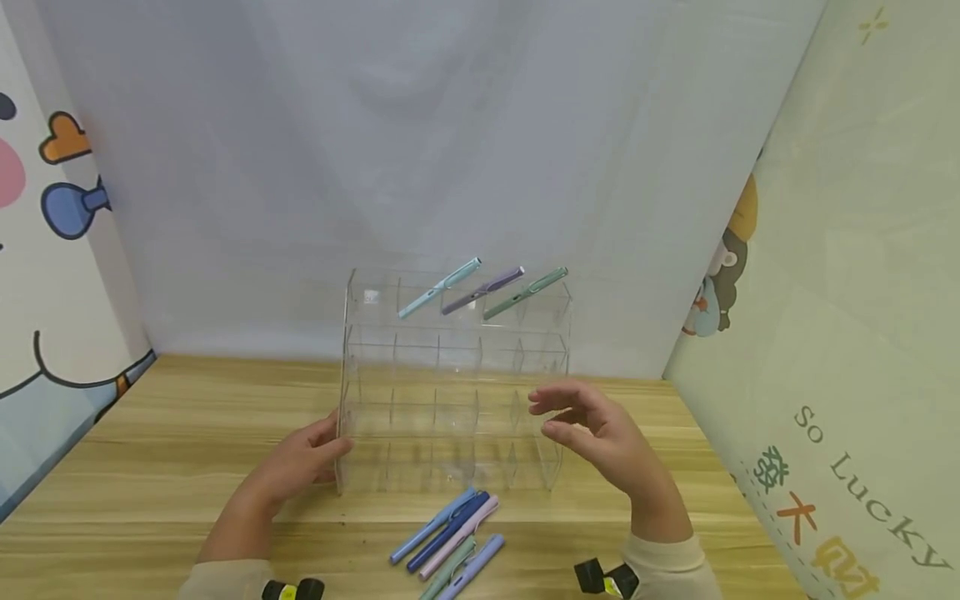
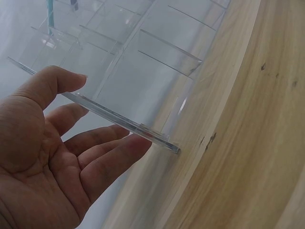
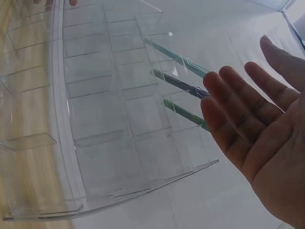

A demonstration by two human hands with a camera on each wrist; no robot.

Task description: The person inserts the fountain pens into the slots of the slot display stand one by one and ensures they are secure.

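Three pens (image 1: pixel 483 289) stood in the clear rack's (image 1: pixel 450 400) top row and five pens (image 1: pixel 450 533) lay unloaded on the table (image 1: pixel 150 467), while the left hand (image 1: pixel 300 458) touched the rack's side with straight fingers and the right hand (image 1: pixel 600 433) hovered relaxed beside it, holding nothing.

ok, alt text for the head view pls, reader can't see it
A clear acrylic pen organizer stands on a wooden table, three pens slotted in its top row. The left hand touches its left side; the right hand hovers open at its right. Five loose pens lie in front.

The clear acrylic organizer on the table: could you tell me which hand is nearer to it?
Left. The left hand touches the clear acrylic organizer at its left side wall; the right hand hovers open just off its right side.
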